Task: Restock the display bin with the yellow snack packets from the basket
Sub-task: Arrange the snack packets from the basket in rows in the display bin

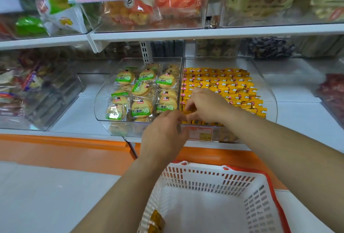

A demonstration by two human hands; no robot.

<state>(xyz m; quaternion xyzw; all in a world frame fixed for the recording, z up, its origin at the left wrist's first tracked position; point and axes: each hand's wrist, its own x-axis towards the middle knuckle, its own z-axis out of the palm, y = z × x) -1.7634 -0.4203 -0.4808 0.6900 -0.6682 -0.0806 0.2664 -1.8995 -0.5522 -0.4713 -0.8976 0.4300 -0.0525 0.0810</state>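
A clear display bin (268, 91) on the lower shelf holds rows of small yellow snack packets (232, 87). My right hand (206, 106) reaches over the bin's front left corner, its fingers pinched on a yellow packet (189, 111) there. My left hand (163, 132) is just in front of the bin's front wall, fingers curled toward the same packet and touching it. Below, a white basket (214, 178) with a red rim stands nearly empty; one yellow packet (156, 221) lies at its near left corner.
Left of the yellow bin stands a clear bin of green-labelled biscuit packs (141, 93). A price tag (199, 134) sits on the yellow bin's front. An orange ledge (65, 150) runs under the shelf. An upper shelf (204, 32) with more snack bins hangs above.
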